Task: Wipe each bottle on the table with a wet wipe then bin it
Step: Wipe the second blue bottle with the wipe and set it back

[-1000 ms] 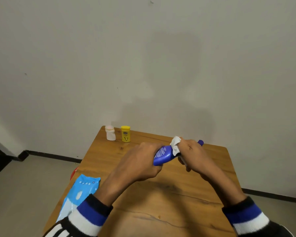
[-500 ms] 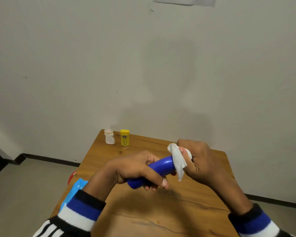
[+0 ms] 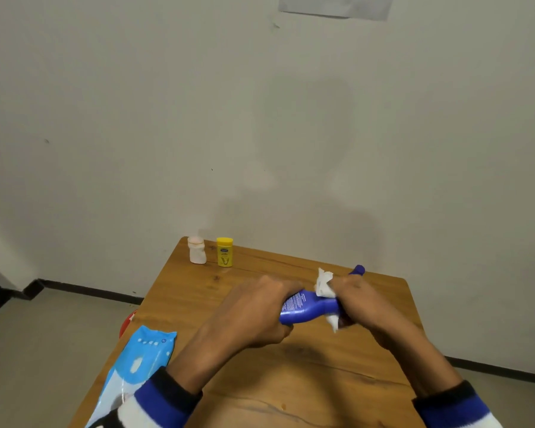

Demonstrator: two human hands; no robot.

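Above wooden tabletop (image 3: 198, 291), your left hand (image 3: 254, 313) grips base end of blue bottle (image 3: 306, 307), fingers curled tight round it. Bottle lies near level, cap end pointing away to right. Your right hand (image 3: 355, 301) closes round bottle neck, pressing white wet wipe (image 3: 324, 284) against it. Far left corner: small white bottle (image 3: 196, 250) just beside yellow bottle (image 3: 224, 251), both upright. Near left edge: blue wipes pack (image 3: 139, 362) lies flat.

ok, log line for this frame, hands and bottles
left hand: holds blue plastic bottle | right hand: white wet wipe wrapped on bottle | small white bottle, yellow bottle: upright, far table corner
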